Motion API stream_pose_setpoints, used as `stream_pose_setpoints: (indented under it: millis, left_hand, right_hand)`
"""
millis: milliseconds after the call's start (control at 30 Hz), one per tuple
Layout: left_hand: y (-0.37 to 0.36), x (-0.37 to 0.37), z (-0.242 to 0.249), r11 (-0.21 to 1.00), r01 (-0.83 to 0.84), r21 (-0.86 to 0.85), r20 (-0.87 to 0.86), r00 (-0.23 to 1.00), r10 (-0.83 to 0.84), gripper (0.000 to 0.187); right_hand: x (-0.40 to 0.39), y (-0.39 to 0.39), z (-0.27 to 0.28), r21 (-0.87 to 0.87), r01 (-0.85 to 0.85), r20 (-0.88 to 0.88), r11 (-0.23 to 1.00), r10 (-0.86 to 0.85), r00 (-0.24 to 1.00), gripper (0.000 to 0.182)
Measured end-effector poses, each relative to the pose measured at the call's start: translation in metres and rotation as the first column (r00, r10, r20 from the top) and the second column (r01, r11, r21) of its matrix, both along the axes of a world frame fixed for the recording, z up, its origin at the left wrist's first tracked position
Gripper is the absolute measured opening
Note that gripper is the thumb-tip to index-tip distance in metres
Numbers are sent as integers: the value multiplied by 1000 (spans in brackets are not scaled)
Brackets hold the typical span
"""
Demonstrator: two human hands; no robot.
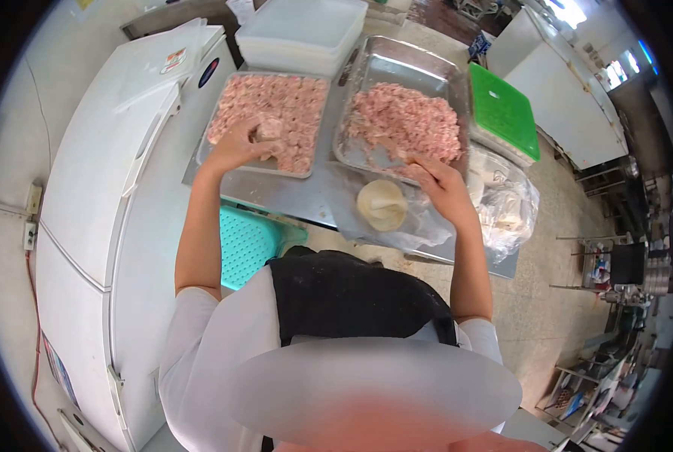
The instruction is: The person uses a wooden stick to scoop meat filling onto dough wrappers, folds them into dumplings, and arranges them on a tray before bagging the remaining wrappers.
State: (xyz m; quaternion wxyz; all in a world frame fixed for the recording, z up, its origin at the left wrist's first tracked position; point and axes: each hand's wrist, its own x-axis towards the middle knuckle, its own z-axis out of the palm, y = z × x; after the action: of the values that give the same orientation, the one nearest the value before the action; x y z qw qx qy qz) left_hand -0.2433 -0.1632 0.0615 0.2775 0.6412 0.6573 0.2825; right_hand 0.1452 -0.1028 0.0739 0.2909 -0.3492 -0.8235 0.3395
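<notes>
Left hand (240,145) curls around pale piece (269,129) over tray (297,175); right hand (439,181) at meat mixture (408,117), can't tell grip. Freezer sticker (174,60), up-left of left hand, unreadable.

Left tray (321,128): shallow, rectangular, lying flat on the desk (321,196), covered nearly edge to edge with small pink lumps (295,98) packed in rows.
Steel tray (419,64): deeper, silver, flat, just right of the left tray.
Pink mince (419,120): coarse, loose, heaped in the steel tray, bare metal showing around it.
Cream rounds (370,202): below the steel tray, a paler folded piece on top.
</notes>
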Motion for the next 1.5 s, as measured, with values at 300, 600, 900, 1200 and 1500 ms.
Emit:
stream_pose_setpoints:
  millis: [300,600,900,1200,1500]
  left_hand:
    - [-8,-57,-94,989,-60,134,-223,971,89,66]
    - [19,-26,-134,999,46,-21,-398,916,-51,65]
    - [15,-44,-149,993,87,-74,-241,965,-103,39]
    - [11,-40,-127,999,-5,-34,-181,984,-2,46]
    - [21,-80,-192,980,-40,194,-212,974,82,54]
  right_hand:
    - [25,-55,-50,-395,300,-64,868,-352,934,26]
    - [18,-81,-55,-465,368,-109,805,-465,878,25]
    - [10,-90,-60,-505,371,-124,779,-490,863,26]
    - [-3,-83,-46,-488,346,-98,801,-444,890,29]
    - [38,-3,-34,19,312,350,950,-298,888,24]
